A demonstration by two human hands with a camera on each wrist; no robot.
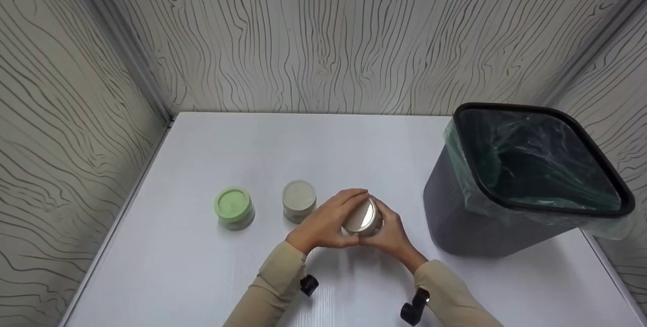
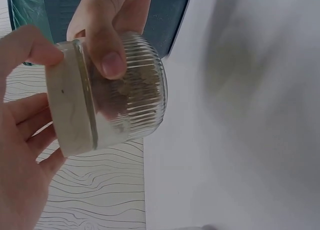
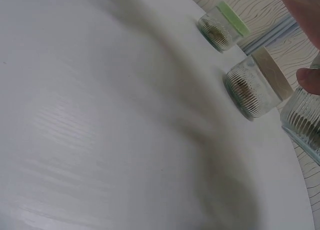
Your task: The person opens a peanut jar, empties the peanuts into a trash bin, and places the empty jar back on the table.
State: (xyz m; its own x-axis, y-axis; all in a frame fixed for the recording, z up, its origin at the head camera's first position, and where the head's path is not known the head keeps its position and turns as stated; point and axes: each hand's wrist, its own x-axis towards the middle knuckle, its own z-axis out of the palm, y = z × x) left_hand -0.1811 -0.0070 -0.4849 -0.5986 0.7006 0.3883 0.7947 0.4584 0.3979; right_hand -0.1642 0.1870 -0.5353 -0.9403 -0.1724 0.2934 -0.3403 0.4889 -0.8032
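Note:
Both hands hold one ribbed glass jar [image 2: 142,97] with a flat pale lid [image 2: 70,105], close over the white table. My left hand [image 1: 326,223] has its thumb and fingers round the lid. My right hand [image 1: 393,236] grips the glass body, its thumb across the ribs in the left wrist view. Brownish contents show through the glass. In the head view the lid top gleams between the hands, and the jar's lower part is mostly hidden. Just left of my left hand stands a similar jar with a grey-beige lid [image 1: 298,196].
Further left stands a jar with a green lid [image 1: 233,204]. A grey bin [image 1: 455,211] with a black rim and translucent green liner is at the right of the white table [image 1: 172,271]. Wood-grain panels [image 1: 323,39] enclose the back and sides.

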